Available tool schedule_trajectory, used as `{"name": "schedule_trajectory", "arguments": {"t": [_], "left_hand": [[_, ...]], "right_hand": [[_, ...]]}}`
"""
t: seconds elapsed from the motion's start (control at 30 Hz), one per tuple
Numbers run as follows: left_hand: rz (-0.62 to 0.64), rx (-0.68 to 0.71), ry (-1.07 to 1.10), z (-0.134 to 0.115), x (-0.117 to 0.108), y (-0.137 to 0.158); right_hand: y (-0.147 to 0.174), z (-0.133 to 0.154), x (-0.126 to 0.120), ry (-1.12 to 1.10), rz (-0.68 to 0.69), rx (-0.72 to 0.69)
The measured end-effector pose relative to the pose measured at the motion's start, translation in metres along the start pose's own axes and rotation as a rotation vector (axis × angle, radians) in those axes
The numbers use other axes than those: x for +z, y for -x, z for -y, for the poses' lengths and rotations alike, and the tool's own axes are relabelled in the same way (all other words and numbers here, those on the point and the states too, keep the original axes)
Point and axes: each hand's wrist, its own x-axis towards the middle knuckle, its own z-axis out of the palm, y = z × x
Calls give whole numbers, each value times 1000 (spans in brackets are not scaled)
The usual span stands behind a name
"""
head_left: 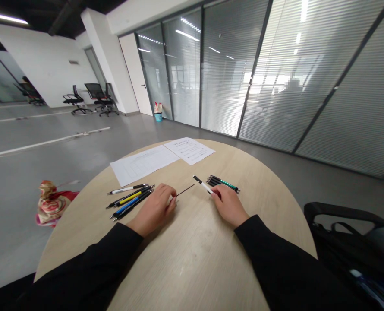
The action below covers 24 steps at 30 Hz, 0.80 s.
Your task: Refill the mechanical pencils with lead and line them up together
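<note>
My left hand (157, 206) is closed in a pinch on a thin dark stick (186, 190), which looks like a pen refill or a pencil lead. The stick's free end points up and right, toward the other hand. Between the fingers of my right hand (228, 204) is a white and black pen (203, 184), tilted with its black end up and left. The stick and the pen are apart. Left of my left hand lies a group of several pens (129, 201), with white, yellow, blue and black barrels. Just beyond my right hand lie several black and green pens (223, 182).
Two paper sheets, one with faint lines (143, 165) and one with print (189, 151), lie at the far side of the round wooden table (185, 268). A black chair (344, 211) stands at the right. A red and gold bundle (51, 205) is on the floor at left.
</note>
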Motion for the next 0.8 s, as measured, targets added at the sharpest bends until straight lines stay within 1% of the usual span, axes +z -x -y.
{"name": "schedule_trajectory", "arguments": {"t": [0.1,0.23,0.33,0.5,0.8], "left_hand": [[-4,-55,5,6,0,2],[-33,-165,25,12,0,3],[-45,-213,38,15,2,3],[-78,-202,55,21,3,4],[-74,-172,38,20,2,3]], "right_hand": [[-1,-1,1,-19,-13,0],[-1,-2,1,-36,-45,-2],[-2,-2,0,-43,-50,0],[-2,-2,-1,-42,-41,-5],[-1,0,-3,-21,-10,-12]]}}
